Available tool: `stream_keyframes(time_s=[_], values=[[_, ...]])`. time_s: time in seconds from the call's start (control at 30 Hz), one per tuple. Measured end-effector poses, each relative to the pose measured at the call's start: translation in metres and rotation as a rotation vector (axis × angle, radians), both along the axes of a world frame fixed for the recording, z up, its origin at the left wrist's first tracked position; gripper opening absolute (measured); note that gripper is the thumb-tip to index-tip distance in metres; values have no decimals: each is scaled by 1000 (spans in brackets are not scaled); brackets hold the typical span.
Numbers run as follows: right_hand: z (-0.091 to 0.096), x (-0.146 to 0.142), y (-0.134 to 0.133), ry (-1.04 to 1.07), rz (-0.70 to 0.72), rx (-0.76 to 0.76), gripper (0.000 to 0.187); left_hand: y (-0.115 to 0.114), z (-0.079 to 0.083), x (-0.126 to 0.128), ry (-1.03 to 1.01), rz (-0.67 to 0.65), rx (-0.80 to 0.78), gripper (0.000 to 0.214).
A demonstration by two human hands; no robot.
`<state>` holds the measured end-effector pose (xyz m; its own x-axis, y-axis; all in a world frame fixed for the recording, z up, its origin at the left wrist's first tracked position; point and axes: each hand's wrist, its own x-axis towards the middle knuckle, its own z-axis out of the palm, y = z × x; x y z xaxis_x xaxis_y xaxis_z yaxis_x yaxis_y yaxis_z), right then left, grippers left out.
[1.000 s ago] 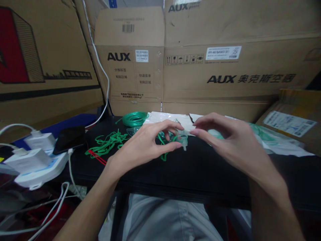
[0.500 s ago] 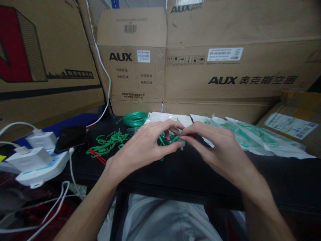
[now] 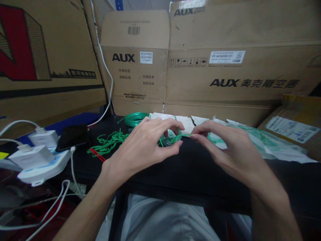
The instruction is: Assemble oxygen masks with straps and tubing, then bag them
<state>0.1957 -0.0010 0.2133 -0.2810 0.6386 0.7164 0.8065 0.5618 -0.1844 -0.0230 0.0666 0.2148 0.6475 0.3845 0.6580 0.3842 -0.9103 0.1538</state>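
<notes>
My left hand [image 3: 145, 147] curls over a clear plastic mask [image 3: 171, 138] on the black table [image 3: 190, 174], thumb and fingers closed on it. A thin green elastic strap [image 3: 184, 136] runs from the mask to my right hand [image 3: 225, 150], whose thumb and forefinger pinch its end. The mask is mostly hidden behind my left fingers. A loose heap of green straps [image 3: 107, 144] lies left of my left hand, and a coil of green tubing [image 3: 135, 118] sits behind it.
Clear bags with green tubing [image 3: 260, 144] lie at the right rear. A black phone [image 3: 71, 137] and a white power strip with chargers [image 3: 37, 160] sit at the left. AUX cardboard boxes [image 3: 200, 73] wall the back. My lap shows below the table edge.
My right hand closed in on the mask, pinched the green strap, then drew it out a little to the right. My left hand stayed curled on the mask.
</notes>
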Motion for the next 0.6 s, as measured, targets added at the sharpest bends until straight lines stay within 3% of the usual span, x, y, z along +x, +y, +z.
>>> stream_keyframes(time_s=[0.6], values=[[4, 24, -1, 48, -111, -61, 10, 6, 3, -8, -8, 57, 42, 24]])
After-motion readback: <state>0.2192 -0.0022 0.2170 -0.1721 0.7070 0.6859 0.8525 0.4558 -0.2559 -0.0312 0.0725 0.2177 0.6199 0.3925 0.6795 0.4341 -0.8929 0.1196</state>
